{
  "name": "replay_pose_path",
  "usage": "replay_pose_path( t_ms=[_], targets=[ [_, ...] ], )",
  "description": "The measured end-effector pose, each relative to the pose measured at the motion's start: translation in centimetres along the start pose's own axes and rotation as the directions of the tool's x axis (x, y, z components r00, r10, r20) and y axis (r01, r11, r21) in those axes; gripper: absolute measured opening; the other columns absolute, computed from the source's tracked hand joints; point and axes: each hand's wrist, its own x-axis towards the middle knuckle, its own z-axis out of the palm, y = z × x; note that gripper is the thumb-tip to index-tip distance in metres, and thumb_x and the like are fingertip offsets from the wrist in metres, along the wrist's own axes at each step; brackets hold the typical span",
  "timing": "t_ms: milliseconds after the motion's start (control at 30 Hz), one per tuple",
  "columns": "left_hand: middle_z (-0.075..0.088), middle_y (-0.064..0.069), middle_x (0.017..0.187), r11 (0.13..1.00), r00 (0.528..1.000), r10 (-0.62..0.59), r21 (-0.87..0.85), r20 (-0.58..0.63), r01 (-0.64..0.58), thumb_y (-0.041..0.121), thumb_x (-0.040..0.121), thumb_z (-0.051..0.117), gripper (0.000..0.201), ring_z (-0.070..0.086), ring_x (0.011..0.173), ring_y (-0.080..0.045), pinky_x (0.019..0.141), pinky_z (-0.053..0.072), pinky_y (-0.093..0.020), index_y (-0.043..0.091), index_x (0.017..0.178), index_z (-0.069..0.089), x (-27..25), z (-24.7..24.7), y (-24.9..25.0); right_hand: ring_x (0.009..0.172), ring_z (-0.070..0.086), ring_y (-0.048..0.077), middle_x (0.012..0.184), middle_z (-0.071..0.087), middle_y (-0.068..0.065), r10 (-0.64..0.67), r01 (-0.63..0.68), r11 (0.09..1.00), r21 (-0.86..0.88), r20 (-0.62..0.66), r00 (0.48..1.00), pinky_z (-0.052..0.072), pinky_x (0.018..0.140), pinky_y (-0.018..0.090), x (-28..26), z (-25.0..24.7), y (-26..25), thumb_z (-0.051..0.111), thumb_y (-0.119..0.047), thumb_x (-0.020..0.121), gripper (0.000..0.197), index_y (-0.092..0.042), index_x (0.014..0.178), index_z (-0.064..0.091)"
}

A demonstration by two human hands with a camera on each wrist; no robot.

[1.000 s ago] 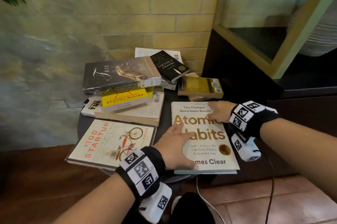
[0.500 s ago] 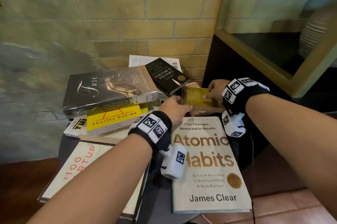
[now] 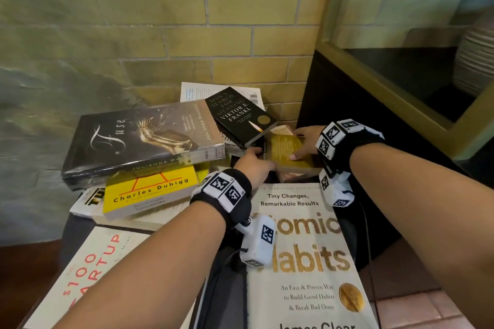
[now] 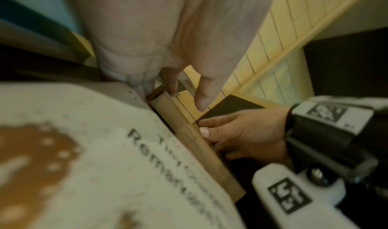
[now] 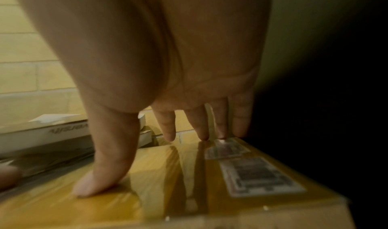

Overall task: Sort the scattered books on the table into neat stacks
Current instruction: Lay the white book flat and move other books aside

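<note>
At the far right corner of the small dark table (image 3: 230, 288), just before the yellow brick wall (image 3: 187, 34), I have both hands on a small olive-yellow paperback book (image 3: 284, 148). My left hand (image 3: 255, 165) holds its left spine edge with curled fingers, and my right hand (image 3: 307, 141) grips the right side, the thumb pressed flat on the glossy cover and the other fingers reaching over the far edge. The book lies on something below it, maybe another book, but the view there is too dark for me to be sure. I judge the sorting as only beginning: I see no neat stack yet. The big cream hardcover with gold letters "Atomic Habits" (image 3: 307, 261) lies flat and alone just in front of my hands, and it could serve as the base of a stack. The white book "$100 Startup" (image 3: 88, 270) lies at the near left. Behind it a loose pile is left to sort: the grey hardcover "Fuse" (image 3: 139, 138) tilted on the yellow Charles Duhigg paperback (image 3: 149, 189), with more white books underneath. The black Viktor Frankl paperback (image 3: 240, 117) sits crooked on a white book by the wall, and its corner comes just beside my left fingers, so it may slip when I lift. The dark cabinet (image 3: 347, 104) stands close at the right and limits my right wrist.
</note>
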Motion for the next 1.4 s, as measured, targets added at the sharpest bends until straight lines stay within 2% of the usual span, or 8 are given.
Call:
replay_pose_path(
  t_ms=[333,467,633,767,967,1100,1233,1400],
  targets=[
    [0.059,-0.009,0.092,0.896,0.994,-0.108,-0.431,0.034,0.112,0.010,0.096,0.050,0.007,0.065,0.076,-0.023,0.068,0.058,-0.034,0.011,0.091,0.045,0.1,0.1,1.9,0.136,0.037,0.024,0.153,0.034,0.004,-0.038,0.027,0.997,0.073,0.156,0.987,0.029,0.109,0.034,-0.7,0.9,1.2,0.069,-0.065,0.070,0.107,-0.030,0.153,0.012],
    [0.060,-0.001,0.078,0.901,0.992,-0.077,-0.418,0.104,0.114,0.019,0.096,0.044,0.011,0.064,0.070,-0.017,0.091,0.038,-0.036,0.018,0.086,0.048,-1.7,-0.2,2.9,0.123,0.050,0.022,0.141,0.048,0.003,-0.081,0.082,0.996,-0.019,0.020,0.996,0.042,0.100,0.030,-1.8,2.1,1.4,0.079,-0.044,0.071,0.100,-0.027,0.151,0.021],
    [0.065,-0.006,0.094,0.835,0.991,-0.048,-0.540,0.127,0.110,0.034,0.100,0.037,0.028,0.061,0.087,-0.019,0.102,0.034,-0.038,0.014,0.109,0.056,-3.6,-0.2,2.6,0.105,0.062,0.026,0.117,0.066,0.004,-0.140,0.120,0.987,-0.105,-0.221,0.965,0.052,0.090,0.036,-3.9,1.5,0.8,0.053,-0.010,0.086,0.047,-0.031,0.128,0.058],
    [0.057,-0.008,0.114,0.767,0.994,-0.006,-0.638,0.108,0.074,0.018,0.101,0.041,0.035,0.054,0.107,-0.024,0.105,0.035,-0.040,0.014,0.135,0.042,-5.5,-0.6,2.2,0.101,0.062,0.025,0.105,0.067,0.004,-0.064,0.149,0.969,0.198,-0.379,0.923,0.050,0.085,0.034,-6.3,0.9,0.8,0.058,-0.007,0.087,0.033,-0.021,0.116,0.064],
    [0.054,-0.005,0.137,0.834,0.987,0.150,-0.544,0.057,-0.095,0.028,0.098,0.051,0.049,0.055,0.118,-0.021,0.083,0.046,-0.031,0.016,0.143,0.038,-8.5,-1.7,1.7,0.106,0.061,0.023,0.114,0.063,0.003,-0.114,0.391,0.613,0.686,-0.413,0.904,0.050,0.093,0.043,-10.4,-0.9,-0.8,0.066,-0.028,0.089,0.038,-0.014,0.122,0.053],
    [0.061,-0.007,0.130,0.810,0.968,0.229,-0.532,-0.101,-0.247,0.035,0.099,0.047,0.037,0.060,0.117,-0.029,0.096,0.050,-0.055,0.018,0.132,0.048,-9.7,-3.7,0.8,0.109,0.063,0.023,0.122,0.063,0.006,-0.226,0.427,0.419,0.801,-0.363,0.904,0.052,0.094,0.045,-11.2,-0.2,-2.3,0.060,-0.032,0.091,0.047,-0.009,0.130,0.048],
    [0.064,-0.009,0.121,0.897,0.899,0.241,-0.268,-0.366,-0.350,0.061,0.077,0.047,0.065,0.060,0.112,-0.032,0.097,0.047,-0.056,0.017,0.125,0.054,-10.0,-9.2,0.6,0.080,0.056,0.010,0.097,0.059,-0.005,-0.158,0.401,0.549,0.733,-0.380,0.912,0.046,0.070,0.025,-9.2,0.3,-2.3,0.051,-0.043,0.095,0.053,-0.009,0.135,0.047],
    [0.048,-0.019,0.142,0.983,0.858,0.182,0.123,-0.480,-0.140,0.034,0.095,0.045,0.053,0.053,0.122,-0.042,0.104,0.042,-0.047,0.013,0.144,0.036,-9.8,-16.6,0.8,0.116,0.056,0.027,0.131,0.056,0.011,0.020,0.071,0.942,0.327,-0.267,0.963,0.044,0.086,0.030,-5.3,1.3,-0.3,0.057,-0.042,0.092,0.058,-0.010,0.138,0.045]
  ],
)
